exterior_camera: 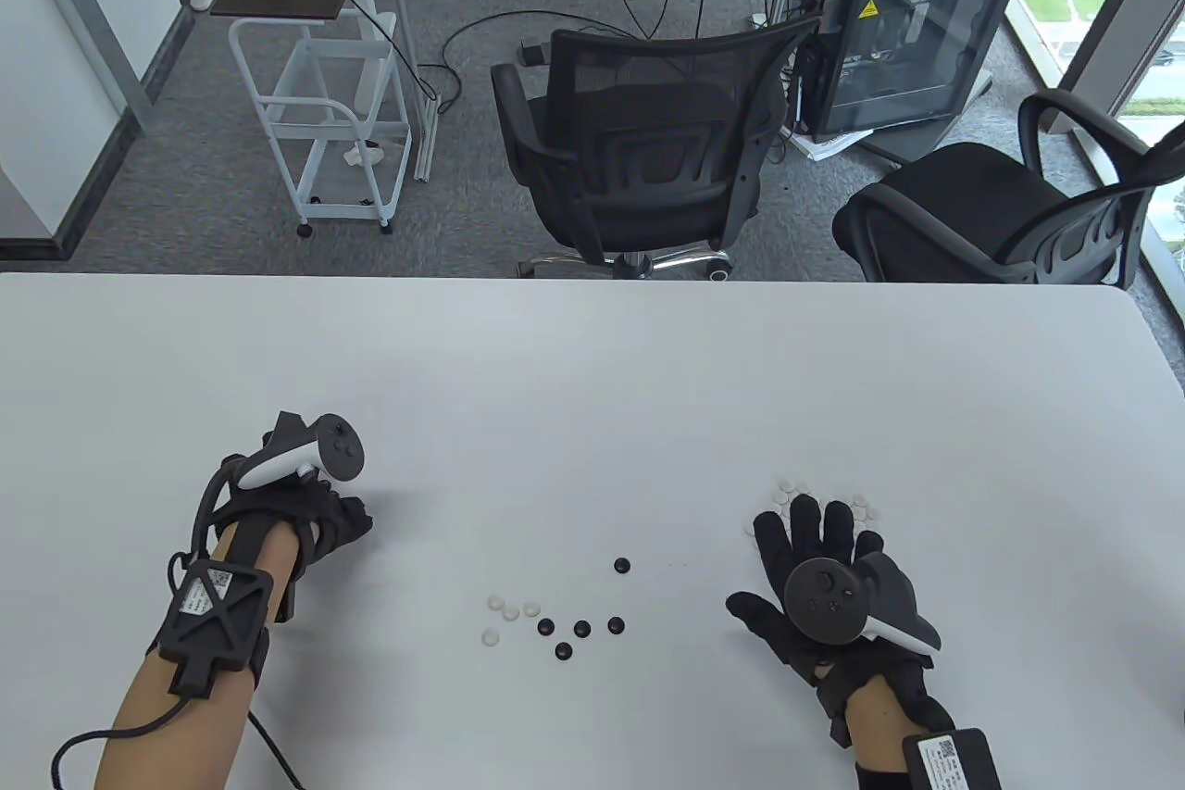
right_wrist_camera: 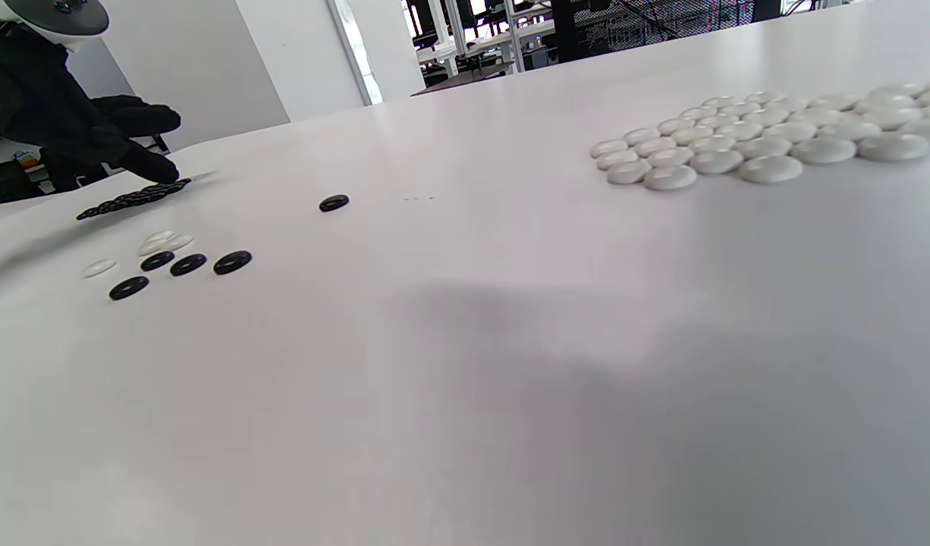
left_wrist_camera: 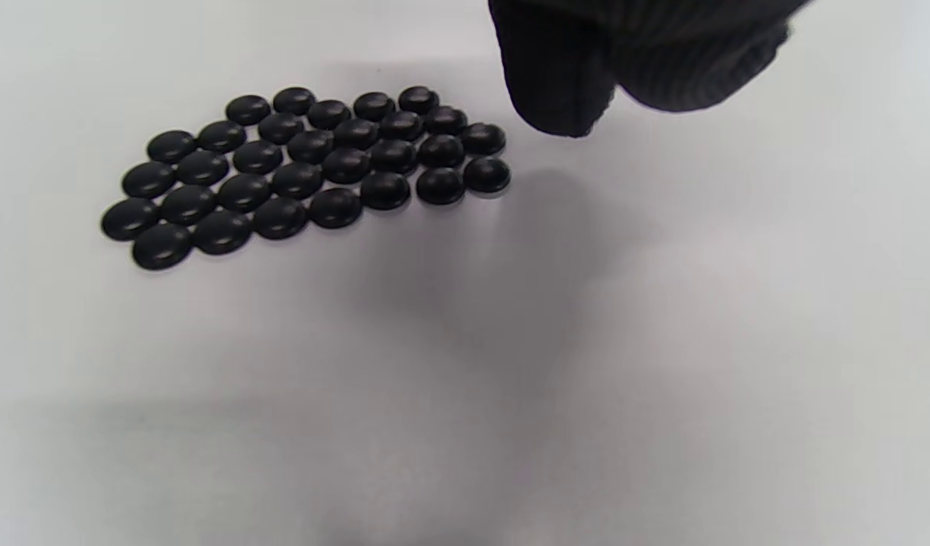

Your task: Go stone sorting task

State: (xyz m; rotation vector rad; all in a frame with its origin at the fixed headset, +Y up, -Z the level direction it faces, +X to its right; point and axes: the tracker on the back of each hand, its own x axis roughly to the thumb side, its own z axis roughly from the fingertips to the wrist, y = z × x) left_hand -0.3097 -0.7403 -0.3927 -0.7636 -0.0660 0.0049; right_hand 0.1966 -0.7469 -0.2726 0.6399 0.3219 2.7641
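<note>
Glossy black stones (left_wrist_camera: 313, 163), tightly clustered

Bare table (exterior_camera: 592, 382) beyond loose stones (exterior_camera: 555, 619)

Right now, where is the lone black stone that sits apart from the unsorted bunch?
In the table view the lone black stone lies mid-table between the hands, just beyond the unsorted bunch, nearer the right hand.

A white table (exterior_camera: 592, 364) fills the lower half of the frame. Beyond it lies grey carpet (exterior_camera: 463, 179) — cables trail across it at top centre. Two black mesh office chairs (exterior_camera: 639, 151) stand centre and right, a white wire cart (exterior_camera: 324, 123) upper left, a glass-sided computer case (exterior_camera: 907, 40) upper right — daylight enters from windows at the right edge.
</note>
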